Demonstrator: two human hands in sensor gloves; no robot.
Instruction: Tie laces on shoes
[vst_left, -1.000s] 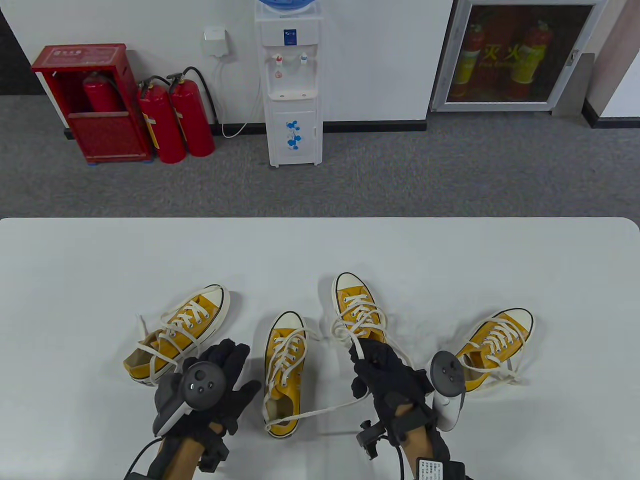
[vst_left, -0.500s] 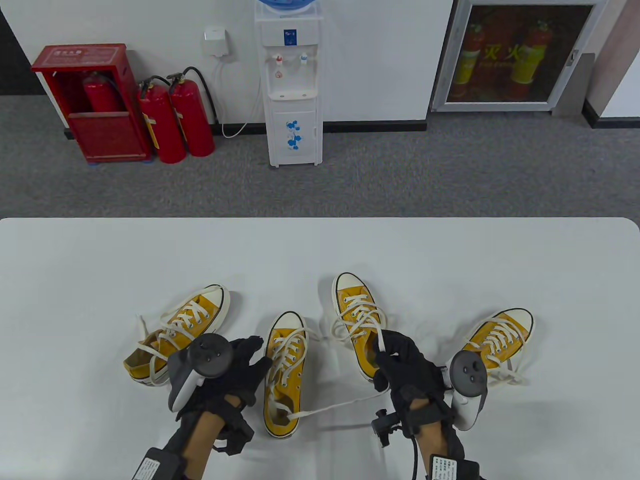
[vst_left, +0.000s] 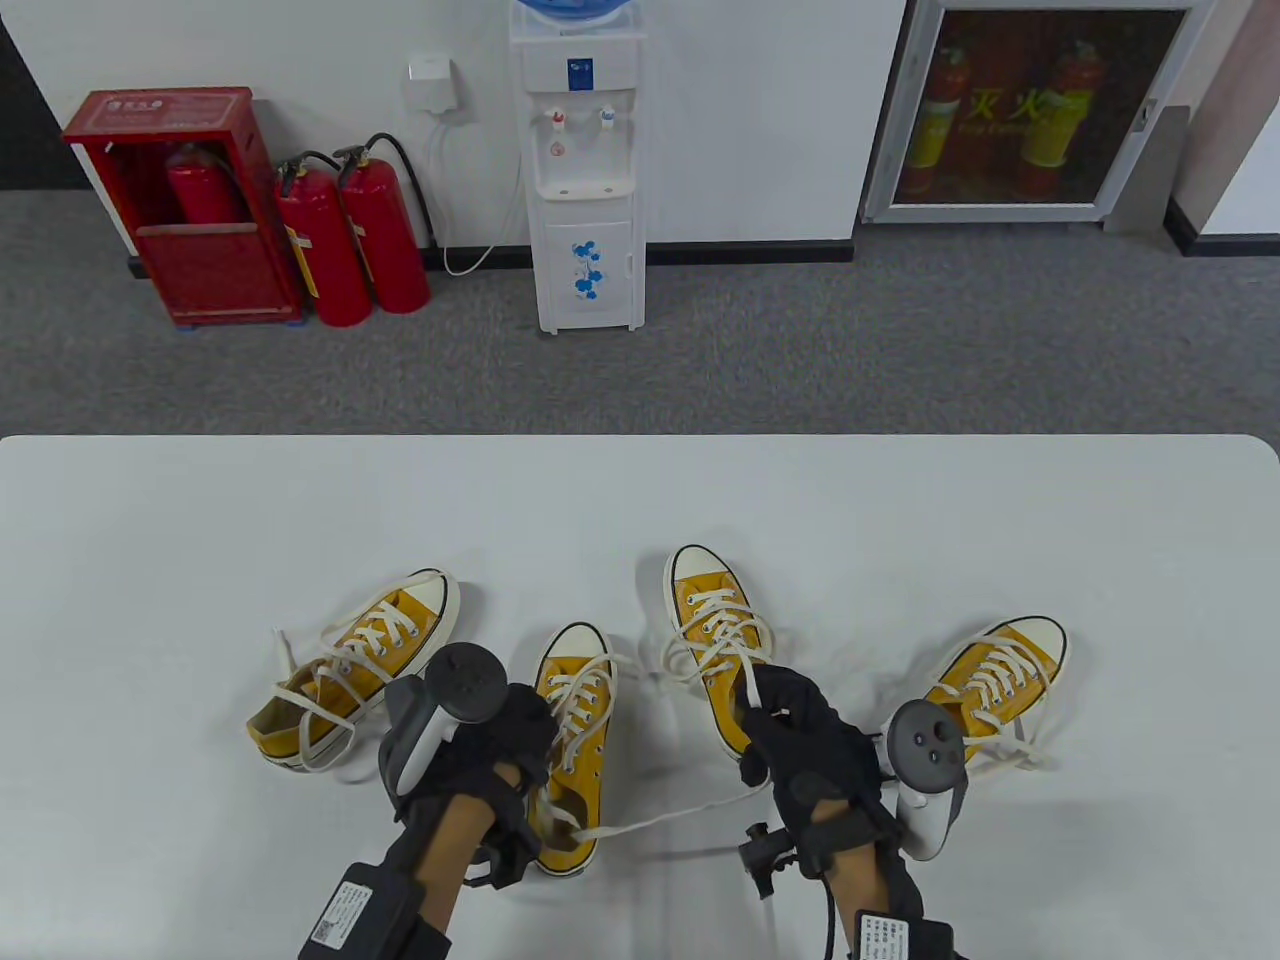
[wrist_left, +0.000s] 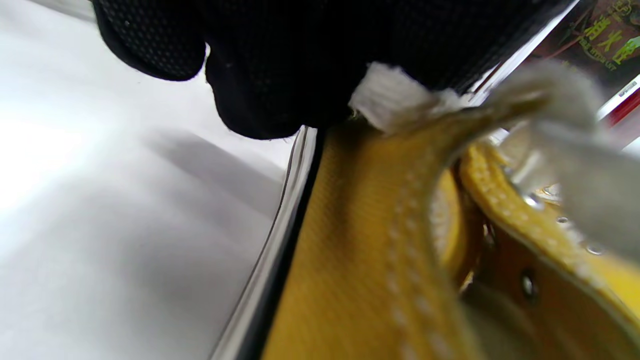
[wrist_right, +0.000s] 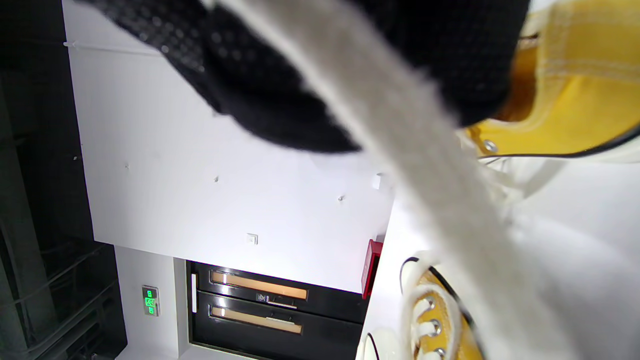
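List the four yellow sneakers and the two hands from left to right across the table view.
Far-left sneaker → left hand → second sneaker → third sneaker → right hand → far-right sneaker.

4 shoes lie on the table (vst_left: 200, 520) in a row near its front edge. The leftmost shoe (vst_left: 355, 670) points up and right; the second shoe (vst_left: 572, 740) sits right of it, nearest the person. The third shoe (vst_left: 712, 640) lies farther back, and the fourth shoe (vst_left: 990, 685) lies far right. The left hand (vst_left: 500, 745) rests on the second shoe's left side. The right hand (vst_left: 800, 730) sits over the third shoe's heel, holding a lace (vst_left: 680, 812) stretched from the second shoe's heel end.
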